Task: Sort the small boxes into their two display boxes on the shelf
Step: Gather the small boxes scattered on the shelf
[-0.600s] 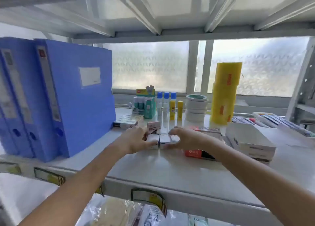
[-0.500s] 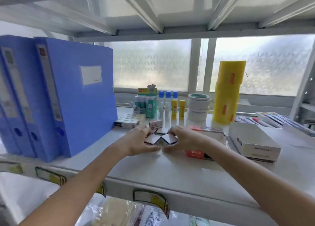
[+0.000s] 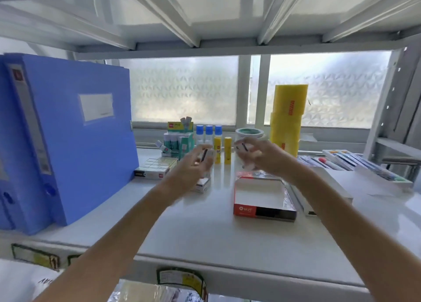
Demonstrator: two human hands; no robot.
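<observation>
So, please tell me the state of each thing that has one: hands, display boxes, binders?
Left hand: raised, holding a small box, blurred.
Right hand: raised, holding a small box, blurred.
Red-and-black cardboard display box: open, empty.
White display box: filled.
Blue plastic binders: upright, closed.

The file boxes (image 3: 68,137) are blue. The open display box (image 3: 262,201) is red and black outside, white inside. The tall rolls (image 3: 288,117) are yellow.

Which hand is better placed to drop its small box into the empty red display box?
The right hand, probably: it is raised just behind the red display box. The left hand is raised further left, apart from it.
</observation>
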